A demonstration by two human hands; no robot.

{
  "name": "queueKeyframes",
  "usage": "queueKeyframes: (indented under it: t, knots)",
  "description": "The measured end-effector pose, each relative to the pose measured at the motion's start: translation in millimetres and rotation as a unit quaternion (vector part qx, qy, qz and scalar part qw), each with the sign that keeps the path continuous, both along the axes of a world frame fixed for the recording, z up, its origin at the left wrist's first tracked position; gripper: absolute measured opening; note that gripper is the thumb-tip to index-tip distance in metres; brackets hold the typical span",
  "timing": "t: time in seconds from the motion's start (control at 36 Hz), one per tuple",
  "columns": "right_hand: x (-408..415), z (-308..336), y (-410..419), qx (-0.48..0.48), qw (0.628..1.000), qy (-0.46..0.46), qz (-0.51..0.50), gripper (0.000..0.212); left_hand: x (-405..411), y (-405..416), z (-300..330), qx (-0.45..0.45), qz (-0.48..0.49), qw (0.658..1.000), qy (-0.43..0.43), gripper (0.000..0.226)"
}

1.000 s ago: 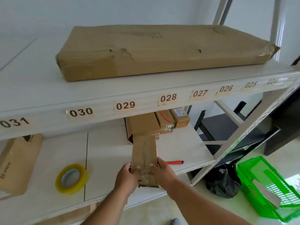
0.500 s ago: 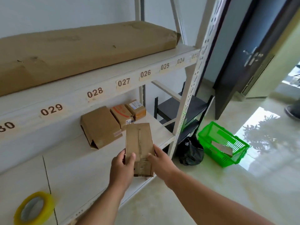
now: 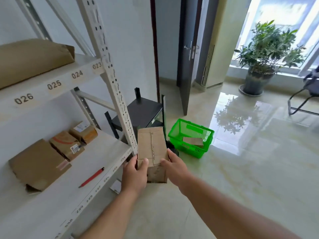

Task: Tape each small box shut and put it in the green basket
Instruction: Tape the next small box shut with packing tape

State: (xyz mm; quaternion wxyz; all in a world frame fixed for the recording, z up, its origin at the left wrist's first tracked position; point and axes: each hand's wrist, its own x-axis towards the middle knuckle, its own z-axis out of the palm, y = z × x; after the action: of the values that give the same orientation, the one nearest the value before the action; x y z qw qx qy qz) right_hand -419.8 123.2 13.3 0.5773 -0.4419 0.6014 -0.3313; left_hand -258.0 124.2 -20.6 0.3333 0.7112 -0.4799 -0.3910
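Observation:
A small brown cardboard box (image 3: 151, 145) with clear tape along its top seam is held in the air off the shelf's right end. My left hand (image 3: 135, 175) grips its near left corner, thumb on top. My right hand (image 3: 176, 167) grips its near right side. The green basket (image 3: 190, 138) stands on the floor just beyond and to the right of the box, with a flat cardboard box (image 3: 193, 141) lying inside it.
The white shelf (image 3: 96, 163) at left carries three more cardboard boxes (image 3: 39, 164) and a red pen (image 3: 91, 177). A large carton (image 3: 32, 61) lies on the upper shelf. A black stand (image 3: 143, 109), a dark door (image 3: 187, 52), a potted plant (image 3: 264, 54) and glossy floor lie beyond.
The view has swung right, away from the shelf, and both hands have carried the box off the shelf edge toward the green basket. The tape roll has left the view.

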Motion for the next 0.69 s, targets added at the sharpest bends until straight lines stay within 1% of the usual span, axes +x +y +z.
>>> queueKeyframes:
  t: [0.06, 0.14, 0.19, 0.25, 0.31, 0.33, 0.42, 0.53, 0.56, 0.69]
  knots:
    - [-29.3, 2.5, 0.8, -0.005, 1.0, -0.002, -0.012, 0.034, -30.2, -3.3, 5.5, -0.006, -0.011, 1.0, 0.0, 0.063]
    - [-74.2, 1.3, -0.1, -0.01, 0.999, -0.009, -0.029, 0.042, -76.6, -6.6, 12.1, -0.021, -0.021, 1.0, -0.005, 0.054]
    - [-97.6, 4.4, 1.7, -0.013, 0.999, -0.007, -0.046, 0.038, -102.9, -9.2, 15.0, -0.02, -0.027, 0.999, 0.0, 0.052]
    - [-123.9, 7.7, 2.1, -0.017, 0.998, -0.011, -0.056, 0.038, -132.5, -11.7, 18.4, -0.021, -0.042, 0.999, 0.011, 0.039]
    - [-148.3, 10.5, 0.8, -0.014, 0.998, -0.014, -0.067, 0.034, -158.6, -15.7, 21.5, -0.019, -0.051, 0.998, 0.019, 0.035]
    - [-158.7, 11.5, -0.3, -0.01, 0.997, -0.012, -0.078, 0.032, -169.9, -18.2, 21.7, -0.02, -0.056, 0.998, 0.016, 0.036]
    - [-184.4, 13.0, -6.1, -0.011, 0.995, -0.005, -0.1, 0.041, -196.5, -27.7, 22.9, -0.013, -0.076, 0.997, 0.012, 0.043]
    - [-209.3, 14.5, -18.9, -0.017, 0.992, -0.008, -0.121, 0.043, -223.1, -46.6, 21.4, -0.003, -0.09, 0.996, 0.012, 0.064]
    - [-215.7, 13.9, -24.4, -0.018, 0.992, -0.011, -0.124, 0.043, -228.8, -53.0, 21.2, -0.002, -0.095, 0.995, 0.013, 0.067]
    - [-237.9, 12.4, -50.8, -0.016, 0.99, -0.009, -0.137, 0.041, -253.5, -83.4, 20.0, -0.013, -0.112, 0.993, 0.033, 0.054]
